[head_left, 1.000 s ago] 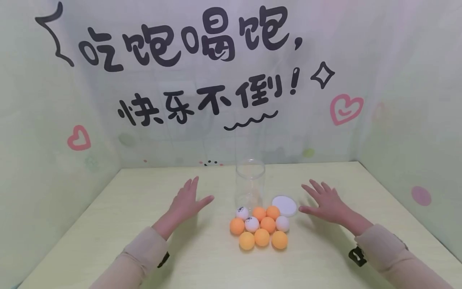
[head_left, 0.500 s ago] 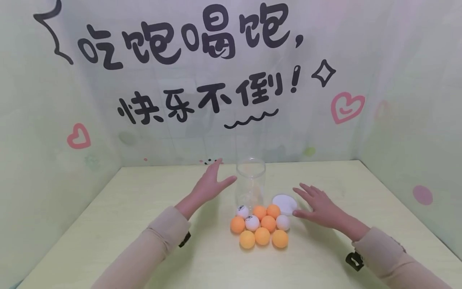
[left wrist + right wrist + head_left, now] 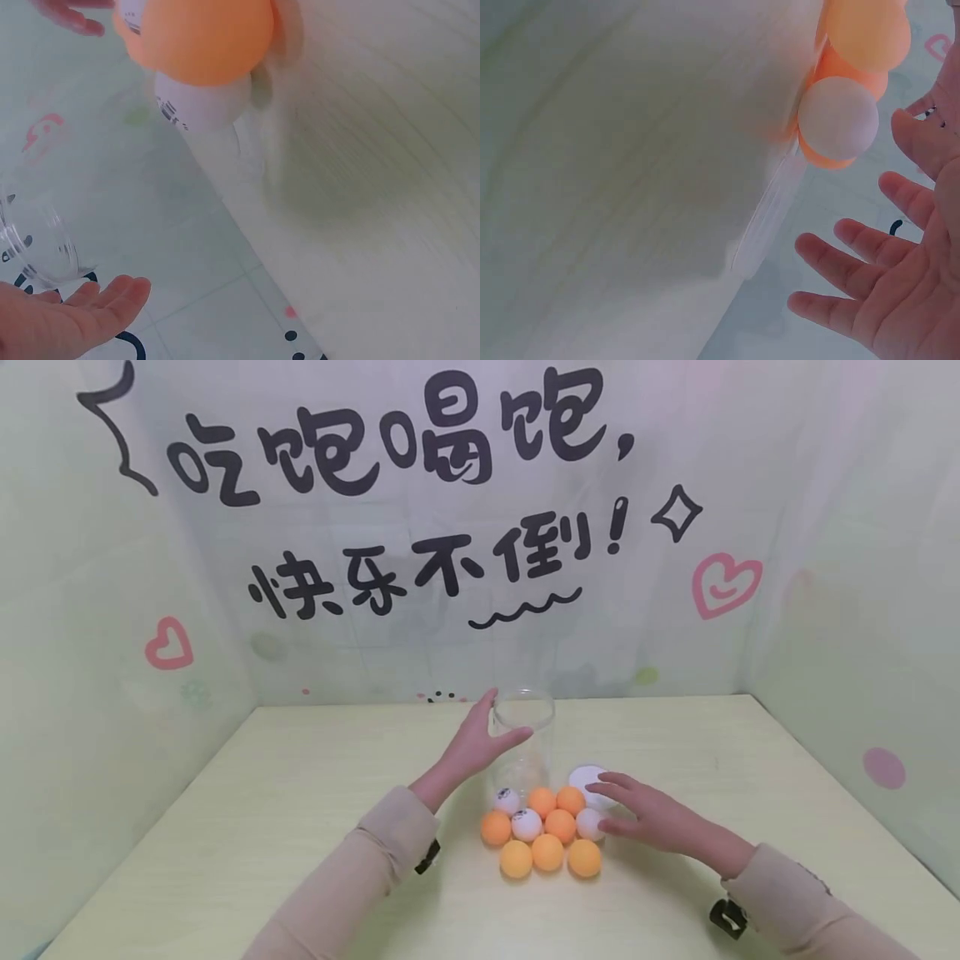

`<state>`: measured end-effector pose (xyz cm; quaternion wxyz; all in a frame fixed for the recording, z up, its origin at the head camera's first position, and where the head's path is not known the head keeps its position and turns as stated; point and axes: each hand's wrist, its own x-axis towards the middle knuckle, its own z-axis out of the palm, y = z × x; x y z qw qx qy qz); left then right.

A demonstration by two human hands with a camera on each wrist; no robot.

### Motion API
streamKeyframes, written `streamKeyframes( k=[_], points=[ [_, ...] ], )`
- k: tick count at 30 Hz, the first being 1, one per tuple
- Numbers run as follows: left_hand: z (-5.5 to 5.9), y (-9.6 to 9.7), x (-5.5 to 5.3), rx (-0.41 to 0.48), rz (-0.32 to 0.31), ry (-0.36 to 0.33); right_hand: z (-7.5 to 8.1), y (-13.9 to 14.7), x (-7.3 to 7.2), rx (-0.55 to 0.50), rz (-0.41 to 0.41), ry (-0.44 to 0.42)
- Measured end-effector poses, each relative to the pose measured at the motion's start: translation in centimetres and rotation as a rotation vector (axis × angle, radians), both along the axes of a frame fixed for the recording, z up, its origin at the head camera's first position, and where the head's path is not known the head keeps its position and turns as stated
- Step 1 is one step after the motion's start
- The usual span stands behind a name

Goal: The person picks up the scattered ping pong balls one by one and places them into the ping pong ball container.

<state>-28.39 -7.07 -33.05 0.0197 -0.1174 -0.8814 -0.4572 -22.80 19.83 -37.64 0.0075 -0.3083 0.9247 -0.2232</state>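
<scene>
A clear plastic cylinder (image 3: 542,752) stands upright with its open top facing up. My left hand (image 3: 474,745) is at its left side, thumb stretched across its front near the rim; in the left wrist view the fingers (image 3: 116,307) look straight beside the clear wall (image 3: 52,240). In front lie several table tennis balls: orange ones (image 3: 547,852) and white ones (image 3: 527,825). My right hand (image 3: 656,817) hovers with spread fingers over the round white lid (image 3: 582,780), its thumb overlapping the rightmost white ball (image 3: 588,823). Neither hand holds anything.
The pale wooden table (image 3: 247,827) reaches back to a printed curtain (image 3: 360,652) with black lettering. Curtain panels also rise along the left and right sides. A black strap piece (image 3: 727,918) hangs under the right sleeve.
My left hand has moved right and forward to the cylinder. My right hand has shifted left and lower over the lid and the nearest white ball. Balls, lid and cylinder have stayed put.
</scene>
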Motion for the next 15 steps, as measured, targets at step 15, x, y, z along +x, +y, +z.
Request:
streamKeyframes(
  k=[15],
  points=[
    [-1.2, 0.9, 0.2, 0.19, 0.051, 0.098, -0.3, -0.6, -0.3, 0.015, 0.111, 0.041]
  ],
)
